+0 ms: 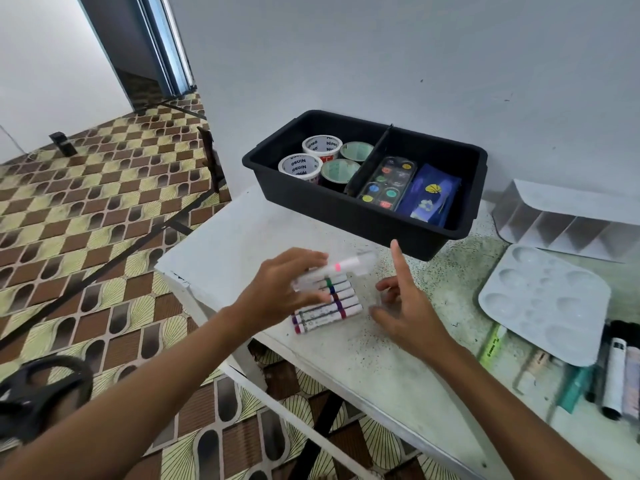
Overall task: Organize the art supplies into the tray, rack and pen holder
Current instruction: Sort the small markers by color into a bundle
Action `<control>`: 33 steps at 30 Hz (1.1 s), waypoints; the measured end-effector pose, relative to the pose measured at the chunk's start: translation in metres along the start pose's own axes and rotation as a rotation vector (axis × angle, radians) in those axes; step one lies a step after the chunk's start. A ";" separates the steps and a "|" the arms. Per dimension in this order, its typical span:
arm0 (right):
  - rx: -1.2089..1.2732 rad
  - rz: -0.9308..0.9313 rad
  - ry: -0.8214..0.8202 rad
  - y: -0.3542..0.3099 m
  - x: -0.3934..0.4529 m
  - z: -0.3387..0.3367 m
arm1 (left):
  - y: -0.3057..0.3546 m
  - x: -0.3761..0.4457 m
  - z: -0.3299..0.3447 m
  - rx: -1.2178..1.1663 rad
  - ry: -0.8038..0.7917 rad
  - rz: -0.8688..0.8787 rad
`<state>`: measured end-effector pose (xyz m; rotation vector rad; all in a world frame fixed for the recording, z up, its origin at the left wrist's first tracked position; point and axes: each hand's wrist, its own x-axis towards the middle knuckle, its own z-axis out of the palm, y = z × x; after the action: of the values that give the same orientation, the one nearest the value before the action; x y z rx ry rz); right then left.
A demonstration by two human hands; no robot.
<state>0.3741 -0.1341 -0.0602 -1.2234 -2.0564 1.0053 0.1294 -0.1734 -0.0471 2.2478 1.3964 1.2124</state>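
We identify a room in a home, used as a craft corner. Evidence: patterned brown-and-yellow floor [104, 220], plain painted wall [381, 57], sliding door frame [166, 46], and a paint-speckled white tabletop [381, 358] set against the wall.

Motion-blurred marker [335, 271]; pens [616, 372] cut off by the right edge.

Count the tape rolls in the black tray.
4, all in the tray's left compartment: two white rolls and two green-lined rolls. More could be hidden beneath.
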 end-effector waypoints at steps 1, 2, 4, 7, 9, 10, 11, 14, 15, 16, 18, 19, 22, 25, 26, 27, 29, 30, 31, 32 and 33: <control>-0.015 -0.012 -0.034 0.000 0.000 -0.002 | -0.002 -0.007 0.003 0.052 -0.038 0.067; -0.044 -0.025 -0.069 0.000 0.000 -0.004 | -0.006 -0.013 0.007 0.113 -0.058 0.135; -0.125 -0.055 -0.117 0.000 0.000 -0.005 | -0.012 -0.021 0.013 0.208 -0.074 0.255; -0.230 -0.101 -0.135 0.001 0.001 -0.006 | -0.019 -0.026 0.018 0.287 -0.103 0.342; -0.259 -0.107 -0.124 0.001 0.001 -0.004 | -0.025 -0.030 0.017 0.329 -0.148 0.349; -0.273 -0.108 -0.117 0.001 0.000 -0.003 | -0.028 -0.032 0.017 0.350 -0.173 0.351; -0.286 -0.110 -0.113 0.002 -0.001 -0.001 | -0.031 -0.035 0.016 0.368 -0.196 0.348; -0.320 -0.139 -0.082 0.005 -0.004 0.002 | -0.034 -0.038 0.013 0.400 -0.241 0.322; -0.334 -0.158 -0.066 0.005 -0.004 0.003 | -0.033 -0.038 0.010 0.403 -0.250 0.291; -0.344 -0.175 -0.052 0.006 -0.004 0.003 | -0.033 -0.038 0.006 0.402 -0.255 0.249; -0.355 -0.198 -0.030 0.005 -0.002 0.005 | -0.037 -0.041 -0.002 0.396 -0.265 0.177; -0.357 -0.209 -0.017 0.004 0.000 0.006 | -0.039 -0.042 -0.005 0.385 -0.276 0.158; -0.372 -0.252 0.007 0.002 0.003 0.011 | -0.042 -0.044 -0.007 0.309 -0.277 0.109; -0.373 -0.256 0.011 0.005 0.004 0.016 | -0.041 -0.042 -0.006 0.263 -0.226 0.085; -0.375 -0.257 0.018 0.006 0.004 0.018 | -0.041 -0.043 -0.006 0.262 -0.209 0.100; -0.379 -0.258 0.029 0.007 0.004 0.019 | -0.042 -0.043 -0.005 0.267 -0.194 0.114; -0.384 -0.257 0.046 0.006 0.004 0.020 | -0.043 -0.043 -0.004 0.281 -0.174 0.131; -0.386 -0.258 0.050 0.006 0.004 0.021 | -0.043 -0.043 -0.004 0.287 -0.167 0.136; -0.389 -0.260 0.051 0.006 0.004 0.021 | -0.044 -0.043 -0.003 0.291 -0.161 0.137; -0.391 -0.263 0.050 0.006 0.005 0.021 | -0.044 -0.043 -0.004 0.296 -0.155 0.138; -0.392 -0.265 0.048 0.007 0.005 0.021 | -0.044 -0.043 -0.004 0.303 -0.149 0.140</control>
<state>0.3597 -0.1345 -0.0778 -1.1005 -2.3713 0.4605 0.0902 -0.1874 -0.0925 2.6172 1.4695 0.8969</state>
